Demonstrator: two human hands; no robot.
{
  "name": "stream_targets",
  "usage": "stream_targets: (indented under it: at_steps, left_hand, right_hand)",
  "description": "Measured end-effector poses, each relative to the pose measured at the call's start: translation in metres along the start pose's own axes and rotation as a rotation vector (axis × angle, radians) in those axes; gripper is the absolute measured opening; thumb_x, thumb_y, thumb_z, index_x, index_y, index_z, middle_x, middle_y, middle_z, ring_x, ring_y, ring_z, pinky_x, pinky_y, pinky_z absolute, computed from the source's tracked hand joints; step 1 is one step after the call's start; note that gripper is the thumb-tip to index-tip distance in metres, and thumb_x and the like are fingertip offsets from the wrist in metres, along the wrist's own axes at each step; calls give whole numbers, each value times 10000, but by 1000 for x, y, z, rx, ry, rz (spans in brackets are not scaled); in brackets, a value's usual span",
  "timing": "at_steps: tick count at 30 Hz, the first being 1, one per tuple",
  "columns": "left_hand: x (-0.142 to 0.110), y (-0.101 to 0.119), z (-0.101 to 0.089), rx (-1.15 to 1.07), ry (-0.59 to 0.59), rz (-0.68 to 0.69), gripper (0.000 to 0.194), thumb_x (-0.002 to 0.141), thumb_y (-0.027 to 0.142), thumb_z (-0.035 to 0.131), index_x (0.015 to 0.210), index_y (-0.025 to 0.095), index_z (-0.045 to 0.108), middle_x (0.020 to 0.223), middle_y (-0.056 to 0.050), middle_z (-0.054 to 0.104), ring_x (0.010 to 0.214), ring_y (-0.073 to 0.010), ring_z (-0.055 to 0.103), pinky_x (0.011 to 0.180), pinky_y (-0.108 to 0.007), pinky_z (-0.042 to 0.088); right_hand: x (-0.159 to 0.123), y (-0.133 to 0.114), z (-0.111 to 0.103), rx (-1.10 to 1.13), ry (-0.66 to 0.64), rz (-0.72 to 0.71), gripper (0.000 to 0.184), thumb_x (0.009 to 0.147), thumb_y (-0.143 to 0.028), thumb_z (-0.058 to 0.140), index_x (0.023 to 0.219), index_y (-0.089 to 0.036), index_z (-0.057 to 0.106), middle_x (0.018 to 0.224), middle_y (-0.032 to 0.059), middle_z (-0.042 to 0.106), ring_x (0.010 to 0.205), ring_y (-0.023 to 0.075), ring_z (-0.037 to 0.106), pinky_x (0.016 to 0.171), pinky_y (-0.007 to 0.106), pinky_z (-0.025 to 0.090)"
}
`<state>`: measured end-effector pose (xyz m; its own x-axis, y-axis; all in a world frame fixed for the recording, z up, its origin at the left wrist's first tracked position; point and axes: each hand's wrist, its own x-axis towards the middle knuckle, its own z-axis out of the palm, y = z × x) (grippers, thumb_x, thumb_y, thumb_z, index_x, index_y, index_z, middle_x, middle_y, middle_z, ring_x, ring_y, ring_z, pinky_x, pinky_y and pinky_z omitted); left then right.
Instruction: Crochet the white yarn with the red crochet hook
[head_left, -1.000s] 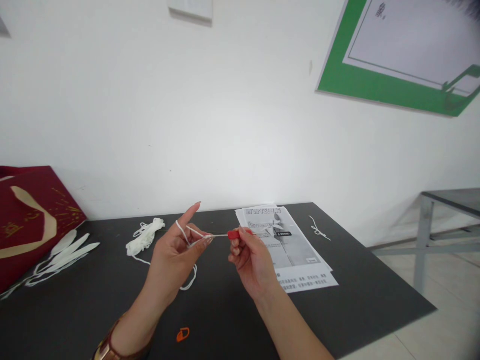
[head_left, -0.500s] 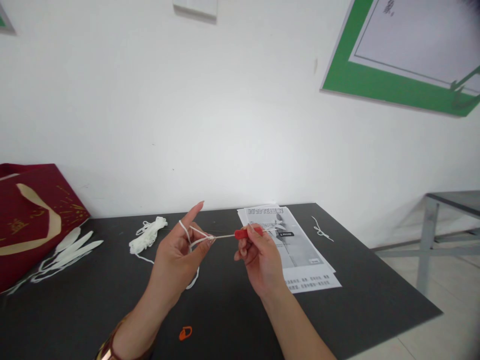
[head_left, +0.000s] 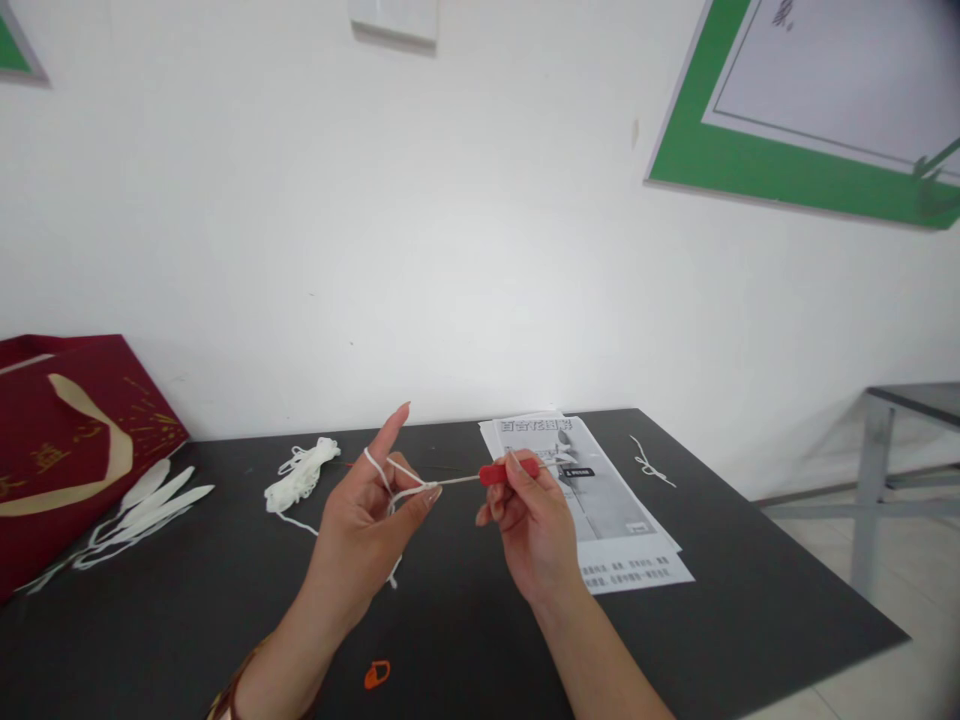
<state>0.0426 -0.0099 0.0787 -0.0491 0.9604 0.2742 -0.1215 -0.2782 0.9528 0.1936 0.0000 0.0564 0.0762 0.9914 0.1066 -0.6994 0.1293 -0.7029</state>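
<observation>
So the left hand (head_left: 367, 530) has white yarn (head_left: 406, 492) looped around a finger and pinched between thumb and fingertips, index finger sticking up. The right hand (head_left: 534, 530) is gripping a red-handled hook (head_left: 510, 471), which sits pretty much between the two hands, its thin shaft running left to the pinched yarn. A white yarn bundle (head_left: 301, 475) lies on the black table (head_left: 465, 640) left of the left hand, an orange clip (head_left: 377, 674) is on the near side, and printed sheets (head_left: 611, 500) lie partly behind the right hand.
</observation>
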Motion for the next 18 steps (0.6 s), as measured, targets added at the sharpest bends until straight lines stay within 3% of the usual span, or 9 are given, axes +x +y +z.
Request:
stream_targets:
  at_steps: [8, 18]
  left_hand:
    - [1, 3, -2, -42, -54, -43, 791, 718, 193, 690, 1406, 301, 314, 670, 49, 488, 634, -109, 432, 575, -206, 381]
    - [2, -2, -2, 21, -46, 42, 783, 696, 174, 691, 1392, 279, 348, 670, 54, 498, 599, -101, 438, 554, -202, 387]
  right_hand:
    - [0, -1, -1, -3, -36, -7, 120, 795, -261, 642, 744, -161, 599, 557, -25, 601, 438, 76, 478, 418, 206, 522]
    - [-2, -3, -2, -93, -75, -120, 123, 838, -249, 594, 747, -172, 562, 564, -42, 557, 451, 79, 491, 433, 215, 503]
